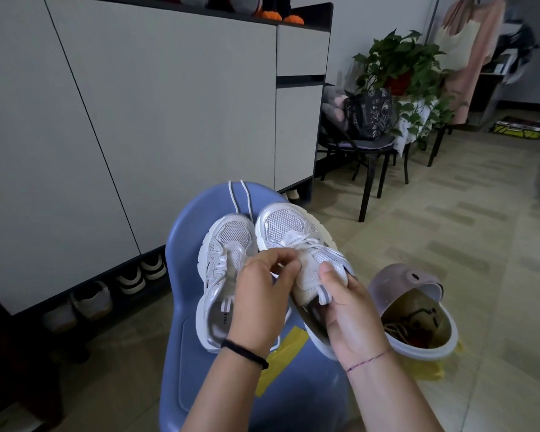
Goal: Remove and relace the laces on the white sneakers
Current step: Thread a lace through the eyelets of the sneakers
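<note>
Two white mesh sneakers sit side by side on a blue plastic chair [187,232]. The left sneaker [223,244] has no lace in its eyelets. A loose white lace [236,198] lies on the chair back beyond it. The right sneaker [289,227] still has lace crossed over its front. My right hand [345,307] grips this sneaker round its tongue and heel collar. My left hand [264,291] pinches the lace near the top eyelets, just beside the tongue.
A pink bin [418,310] with rubbish stands on the floor to the right of the chair. White cabinets [138,104] with shoes underneath run along the left. A black chair [365,145] with a bag and a potted plant [399,67] stand further back.
</note>
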`<state>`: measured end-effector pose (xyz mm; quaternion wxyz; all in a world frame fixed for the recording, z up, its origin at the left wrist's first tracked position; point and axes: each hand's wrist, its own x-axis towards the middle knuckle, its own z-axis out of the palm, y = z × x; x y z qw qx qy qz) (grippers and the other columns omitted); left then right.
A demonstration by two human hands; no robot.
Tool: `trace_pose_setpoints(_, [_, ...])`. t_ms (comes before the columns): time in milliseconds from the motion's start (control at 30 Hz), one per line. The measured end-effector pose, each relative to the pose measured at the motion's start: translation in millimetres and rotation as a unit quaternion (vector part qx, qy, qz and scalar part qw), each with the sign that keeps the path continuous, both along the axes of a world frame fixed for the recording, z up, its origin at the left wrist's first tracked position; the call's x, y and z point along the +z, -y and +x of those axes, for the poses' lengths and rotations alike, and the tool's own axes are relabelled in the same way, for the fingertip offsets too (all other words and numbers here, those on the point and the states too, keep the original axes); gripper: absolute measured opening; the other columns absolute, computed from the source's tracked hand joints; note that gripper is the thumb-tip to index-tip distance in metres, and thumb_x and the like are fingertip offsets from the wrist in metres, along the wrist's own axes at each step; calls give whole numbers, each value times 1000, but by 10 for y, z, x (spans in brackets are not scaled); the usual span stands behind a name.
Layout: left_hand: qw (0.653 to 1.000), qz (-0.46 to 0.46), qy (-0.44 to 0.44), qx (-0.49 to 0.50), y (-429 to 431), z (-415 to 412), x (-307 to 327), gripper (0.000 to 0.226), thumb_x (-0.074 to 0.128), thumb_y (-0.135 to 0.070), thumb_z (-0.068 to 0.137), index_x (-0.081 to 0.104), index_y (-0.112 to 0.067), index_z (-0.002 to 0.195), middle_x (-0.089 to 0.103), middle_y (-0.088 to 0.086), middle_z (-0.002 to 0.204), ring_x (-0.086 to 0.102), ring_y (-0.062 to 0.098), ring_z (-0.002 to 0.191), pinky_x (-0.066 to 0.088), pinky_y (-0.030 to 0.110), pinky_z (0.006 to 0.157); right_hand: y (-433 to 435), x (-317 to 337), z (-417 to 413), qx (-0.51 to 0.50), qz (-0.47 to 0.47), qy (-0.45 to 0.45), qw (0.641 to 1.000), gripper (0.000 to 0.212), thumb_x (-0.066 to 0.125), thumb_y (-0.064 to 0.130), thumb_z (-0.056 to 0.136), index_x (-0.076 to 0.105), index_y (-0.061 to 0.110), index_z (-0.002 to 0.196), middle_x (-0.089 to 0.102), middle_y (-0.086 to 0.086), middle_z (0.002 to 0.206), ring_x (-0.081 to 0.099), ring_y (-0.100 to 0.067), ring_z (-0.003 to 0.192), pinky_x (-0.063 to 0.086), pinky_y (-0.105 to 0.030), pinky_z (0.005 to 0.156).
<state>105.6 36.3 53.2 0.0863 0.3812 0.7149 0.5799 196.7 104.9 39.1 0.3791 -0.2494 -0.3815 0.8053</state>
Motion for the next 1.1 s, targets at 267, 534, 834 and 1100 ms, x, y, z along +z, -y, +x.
trace_pose_setpoints(267, [996, -24, -80, 44, 21, -5, 2, 27, 71, -19, 85, 58, -39, 73, 64, -15, 82, 59, 0, 81, 43, 10, 72, -16, -11, 9, -4, 27, 11, 1000, 27, 47, 14, 99, 65, -2, 112, 70, -20, 107, 68, -31, 102, 55, -40, 87])
trace_pose_setpoints(534, [989, -15, -129, 67, -69, -1, -46, 11, 67, -13, 87, 67, -18, 76, 55, -11, 75, 53, 18, 81, 46, 38, 78, 6, -47, -32, -16, 34, 29, 999, 28, 51, 17, 97, 65, -2, 112, 69, -24, 108, 65, -38, 104, 46, -54, 100])
trace_pose_setpoints(834, [999, -4, -25, 31, -10, 36, -23, 23, 68, -17, 88, 62, -37, 79, 67, -11, 85, 59, -5, 83, 41, 5, 72, -55, -86, -34, -34, 44, 39, 998, 26, 49, 16, 99, 69, 1, 103, 70, -23, 106, 67, -35, 101, 50, -48, 94])
trace_pose_setpoints(1100, [993, -26, -93, 71, -42, 26, -33, 14, 67, -15, 88, 65, -24, 77, 56, -13, 77, 55, 8, 78, 44, 21, 74, -1, -86, -49, -15, 38, 29, 999, 29, 50, 18, 97, 66, -3, 108, 69, -25, 105, 66, -39, 103, 46, -55, 99])
